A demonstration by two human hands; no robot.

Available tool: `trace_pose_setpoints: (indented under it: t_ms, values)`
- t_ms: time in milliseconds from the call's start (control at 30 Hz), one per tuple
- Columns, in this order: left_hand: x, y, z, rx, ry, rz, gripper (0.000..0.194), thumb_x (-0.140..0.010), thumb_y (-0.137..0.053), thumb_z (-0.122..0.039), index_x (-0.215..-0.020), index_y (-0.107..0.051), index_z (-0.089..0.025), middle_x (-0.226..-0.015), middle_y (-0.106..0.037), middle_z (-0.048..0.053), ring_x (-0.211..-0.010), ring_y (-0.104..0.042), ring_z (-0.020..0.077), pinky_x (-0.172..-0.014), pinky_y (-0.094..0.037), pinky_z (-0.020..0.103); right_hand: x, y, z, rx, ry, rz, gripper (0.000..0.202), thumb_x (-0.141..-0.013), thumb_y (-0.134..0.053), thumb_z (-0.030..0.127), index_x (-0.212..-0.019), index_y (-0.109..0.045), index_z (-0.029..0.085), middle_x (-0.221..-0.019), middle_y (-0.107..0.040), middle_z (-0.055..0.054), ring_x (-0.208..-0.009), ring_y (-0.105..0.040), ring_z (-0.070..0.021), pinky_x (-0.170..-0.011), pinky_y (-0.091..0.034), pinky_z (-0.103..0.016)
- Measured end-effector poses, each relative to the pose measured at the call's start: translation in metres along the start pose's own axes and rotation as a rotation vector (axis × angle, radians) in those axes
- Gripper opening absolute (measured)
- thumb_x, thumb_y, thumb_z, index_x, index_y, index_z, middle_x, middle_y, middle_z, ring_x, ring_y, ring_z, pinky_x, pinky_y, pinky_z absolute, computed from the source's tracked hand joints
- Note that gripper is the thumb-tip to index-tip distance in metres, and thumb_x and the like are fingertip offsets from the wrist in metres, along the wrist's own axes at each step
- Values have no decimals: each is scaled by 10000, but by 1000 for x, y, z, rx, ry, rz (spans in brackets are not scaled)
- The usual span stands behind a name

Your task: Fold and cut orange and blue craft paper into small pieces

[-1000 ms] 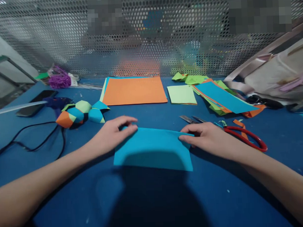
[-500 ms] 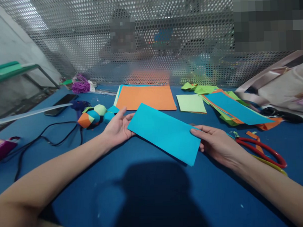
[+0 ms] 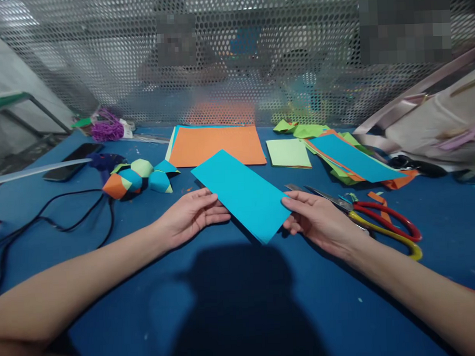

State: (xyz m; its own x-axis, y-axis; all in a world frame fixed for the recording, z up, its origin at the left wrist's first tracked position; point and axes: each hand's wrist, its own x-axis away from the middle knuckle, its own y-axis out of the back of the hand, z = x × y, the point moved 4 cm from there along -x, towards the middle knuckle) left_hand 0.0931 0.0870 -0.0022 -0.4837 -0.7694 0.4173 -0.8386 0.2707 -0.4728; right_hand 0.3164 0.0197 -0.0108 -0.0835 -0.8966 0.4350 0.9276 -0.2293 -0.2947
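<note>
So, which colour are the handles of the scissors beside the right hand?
One handle of the scissors is red, the other yellow; the head view shows it.

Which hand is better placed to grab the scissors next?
Right. The right hand pinches the blue paper's near right edge, and the scissors lie just beside it on the table. The left hand holds the paper's opposite side, farther off.

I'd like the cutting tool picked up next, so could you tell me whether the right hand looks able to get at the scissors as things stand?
Probably yes: the scissors lie uncovered on the table just beside the right hand. That hand's grip is on the blue paper, though, so it would have to let go first.
</note>
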Motion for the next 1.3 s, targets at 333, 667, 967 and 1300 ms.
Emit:
trace_pose_setpoints:
  t_ms: [333, 667, 967, 1300]
  values:
    - [4, -2, 8, -52, -5, -42, 135, -906, -532, -31, -832, -605, -118, -761, -734, 83, -664, -742, 180, -659, -643, 301, 8, -12, -10, 119, -17, 143, 362, -649, -866, 375, -708, -582, 159, -554, -712, -101, -380, -600, -122, -389, -495, -188]
    - [17, -11, 23, -155, 22, 86, 161, -823, -709, -101, -972, -655, -128, -801, -757, 61, -705, -746, 172, -670, -635, 253, 11, -14, -14, 94, -30, 56, 298, -729, -830, 303, -692, -579, 148, -553, -710, -126, -368, -606, -133, -359, -482, -182]
    - [25, -16, 30, -196, 62, 97, 406, -744, -822, -196, -1091, -616, -150, -815, -764, 55, -735, -745, 185, -668, -616, 262, 13, -14, -17, 84, -21, -11, 277, -754, -801, 262, -673, -555, 160, -533, -696, -107, -394, -622, -145, -350, -467, -181]
    - [31, -23, 39, -281, 87, 14, 475, -629, -887, -219, -970, -564, -148, -620, -695, -3, -642, -719, 189, -625, -610, 286, 14, -16, -22, 71, 27, 30, 322, -679, -845, 347, -699, -581, 164, -545, -706, -94, -378, -604, -132, -368, -479, -193]
